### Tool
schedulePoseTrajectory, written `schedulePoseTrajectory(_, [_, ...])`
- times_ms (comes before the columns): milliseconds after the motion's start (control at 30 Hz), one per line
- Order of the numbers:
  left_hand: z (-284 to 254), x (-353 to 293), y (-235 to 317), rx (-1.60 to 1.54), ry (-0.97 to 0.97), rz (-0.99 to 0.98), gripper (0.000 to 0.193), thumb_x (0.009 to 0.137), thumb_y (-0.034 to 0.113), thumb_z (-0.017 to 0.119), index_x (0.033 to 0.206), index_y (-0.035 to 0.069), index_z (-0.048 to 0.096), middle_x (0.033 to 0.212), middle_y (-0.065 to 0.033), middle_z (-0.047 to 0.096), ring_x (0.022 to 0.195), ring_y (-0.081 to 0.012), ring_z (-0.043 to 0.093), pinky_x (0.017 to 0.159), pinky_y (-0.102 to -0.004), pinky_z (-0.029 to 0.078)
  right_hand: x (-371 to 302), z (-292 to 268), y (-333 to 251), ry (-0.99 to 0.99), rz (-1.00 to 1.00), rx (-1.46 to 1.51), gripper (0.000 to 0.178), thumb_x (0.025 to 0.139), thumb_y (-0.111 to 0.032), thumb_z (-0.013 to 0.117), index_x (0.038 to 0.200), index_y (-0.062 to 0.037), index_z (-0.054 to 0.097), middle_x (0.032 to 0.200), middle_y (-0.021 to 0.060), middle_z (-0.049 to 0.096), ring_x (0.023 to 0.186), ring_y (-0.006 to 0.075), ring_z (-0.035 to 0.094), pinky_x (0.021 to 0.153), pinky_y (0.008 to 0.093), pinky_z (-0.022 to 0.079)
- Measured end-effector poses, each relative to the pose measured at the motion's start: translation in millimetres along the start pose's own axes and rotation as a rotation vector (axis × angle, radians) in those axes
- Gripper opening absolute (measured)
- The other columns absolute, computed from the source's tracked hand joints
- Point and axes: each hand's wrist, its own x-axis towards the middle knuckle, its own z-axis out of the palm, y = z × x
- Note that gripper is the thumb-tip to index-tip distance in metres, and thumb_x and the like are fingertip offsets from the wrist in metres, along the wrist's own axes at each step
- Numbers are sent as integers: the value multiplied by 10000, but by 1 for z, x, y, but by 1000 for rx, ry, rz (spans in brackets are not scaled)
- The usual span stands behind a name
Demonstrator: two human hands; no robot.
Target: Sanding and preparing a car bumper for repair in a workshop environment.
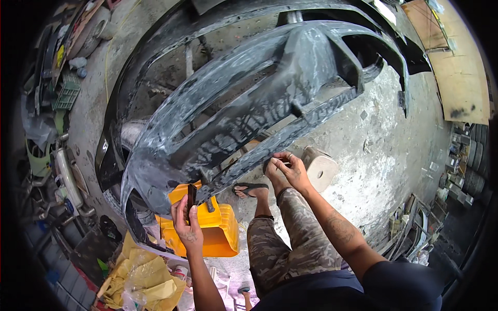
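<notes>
A large car bumper [306,57], grey and black with whitish scuffed patches, spans the space before me. My left hand [188,228] is closed around a narrow dark block [192,196], held upright beside the bumper's lower left part. I cannot tell whether the block touches it. To the right, my right hand [294,172] has its thumb and fingers pinched together just below the bumper's lower edge, above my bent right leg. Whatever those fingertips may hold is too small to make out.
Below the bumper's left end stands an orange-yellow plastic bin [225,233]. A beige stool [319,168] is beside my right hand. Crumpled brown paper [140,280] lies at lower left. Car parts line the left side, and a wooden board [459,67] is at far right.
</notes>
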Motion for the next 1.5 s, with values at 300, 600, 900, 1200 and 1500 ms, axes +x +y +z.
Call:
schedulePoseTrajectory(300, [27,18,32,-20,84,4,343,995,148,536,1284,-37,549,1111,-78,519,914,-158,522,814,-277,446,33,-71,4,155,0,58,274,927,-223,675,1036,29,679,879,56,689,804,118,615,744,279,500])
schedulePoseTrajectory(600, [-48,116,-16,-95,403,-209,391,1042,332,466,1214,-4,570,875,-27,650,701,-100,548,640,-252,453,150,-169,-117,231,-195,-99,414,967,-362,622,1055,40,668,915,51,650,842,108,581,786,252,471])
schedulePoseTrajectory(900, [13,353,-32,293,-33,201,313,1004,256,449,1050,-33,559,856,-233,613,840,-367,634,784,-430,495,158,-157,-94,227,3,-205,921,816,-638,674,1275,147,526,941,144,596,858,192,587,803,318,509])
schedulePoseTrajectory(1200, [-25,428,-166,697,-586,132,411,928,261,432,1128,-11,666,1234,-211,625,1185,-380,543,1011,-436,418,175,-86,-113,237,257,400,1269,662,-575,843,1461,134,157,1439,254,398,1284,330,472,1036,441,420])
schedulePoseTrajectory(1500, [-44,420,-121,502,-841,-367,368,881,303,594,1102,40,726,1101,-85,703,957,-237,640,818,-413,499,150,-77,-144,46,216,545,1060,762,-450,826,1475,57,227,1453,189,410,1322,336,435,1096,493,352])
